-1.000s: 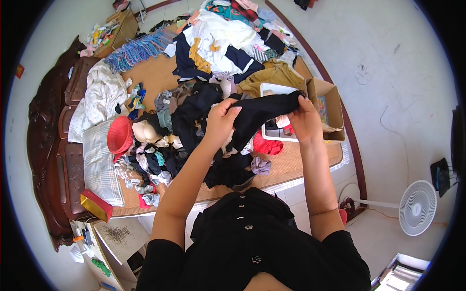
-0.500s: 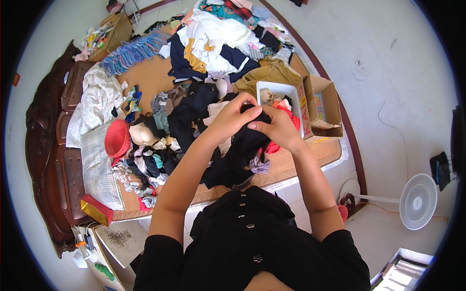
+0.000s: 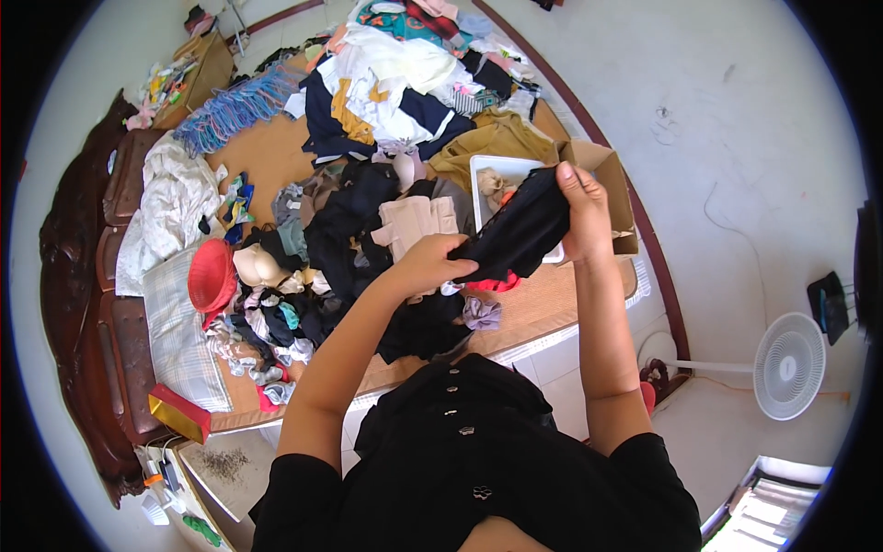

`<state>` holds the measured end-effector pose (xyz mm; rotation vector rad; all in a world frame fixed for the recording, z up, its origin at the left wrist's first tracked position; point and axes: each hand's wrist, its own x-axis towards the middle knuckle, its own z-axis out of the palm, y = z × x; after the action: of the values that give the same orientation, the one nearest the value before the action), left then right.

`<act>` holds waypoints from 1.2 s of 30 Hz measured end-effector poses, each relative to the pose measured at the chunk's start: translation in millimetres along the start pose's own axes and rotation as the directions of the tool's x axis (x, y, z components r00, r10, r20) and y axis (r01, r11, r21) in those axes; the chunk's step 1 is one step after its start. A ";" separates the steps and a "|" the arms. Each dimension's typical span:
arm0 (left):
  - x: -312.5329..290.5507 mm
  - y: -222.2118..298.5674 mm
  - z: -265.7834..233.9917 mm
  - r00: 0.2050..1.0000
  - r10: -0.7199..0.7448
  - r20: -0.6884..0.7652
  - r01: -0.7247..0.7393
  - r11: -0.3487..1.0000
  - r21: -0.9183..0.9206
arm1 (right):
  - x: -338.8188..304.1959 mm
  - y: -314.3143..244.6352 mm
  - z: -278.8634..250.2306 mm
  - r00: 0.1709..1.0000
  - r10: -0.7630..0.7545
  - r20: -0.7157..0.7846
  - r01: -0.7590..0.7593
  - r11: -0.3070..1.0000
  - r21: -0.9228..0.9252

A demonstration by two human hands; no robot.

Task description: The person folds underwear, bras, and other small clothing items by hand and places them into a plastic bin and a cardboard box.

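A black garment (image 3: 522, 225) with a thin, lacy-looking edge is stretched between my two hands, above the bed. My left hand (image 3: 430, 265) pinches its lower left corner. At its upper right end my right hand (image 3: 585, 207) grips it, thumb on top. The cloth partly covers a white plastic bin (image 3: 477, 189) holding beige and red clothes. Near my left hand lie a folded beige garment (image 3: 414, 219) and a heap of black clothes (image 3: 345, 225). A lavender scrunchie-like cloth (image 3: 482, 314) lies below the held garment.
A cardboard box (image 3: 602, 161) stands right of the bin. Farther off is a large clothes pile (image 3: 395, 69). To the left are a red basket (image 3: 212, 276), a beige bra (image 3: 258, 265) and a carved wooden headboard (image 3: 78, 276). A white fan (image 3: 789, 366) stands at right.
My hands were close together on the bunched black garment. Now they are apart, the right moved up and right, the left lower, with the cloth spread between them.
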<state>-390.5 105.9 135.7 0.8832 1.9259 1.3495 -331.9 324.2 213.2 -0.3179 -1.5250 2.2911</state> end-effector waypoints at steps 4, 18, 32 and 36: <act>-4.3 2.5 -22.3 0.972 0.057 -0.229 -0.039 0.996 0.079 | 15.6 -12.8 -24.8 0.991 -0.106 -0.082 0.111 0.992 0.057; -6.9 20.9 -79.0 0.848 0.269 -0.456 -0.145 0.947 0.288 | 27.6 -16.2 -50.5 0.969 -0.117 -0.218 0.125 0.992 0.023; -0.8 58.9 -87.5 0.853 -0.311 -0.419 -0.132 0.647 -0.751 | 34.5 -13.4 -44.2 0.976 0.083 -0.200 -0.095 0.994 -0.054; -6.9 77.6 -87.8 0.869 -0.380 -0.315 0.019 0.664 -0.748 | 33.4 -5.2 -66.4 0.997 0.071 0.028 -0.062 0.964 -0.259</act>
<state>-442.8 72.9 235.4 -0.0701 1.4659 2.0743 -335.9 395.7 192.7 -0.4033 -1.8632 2.1581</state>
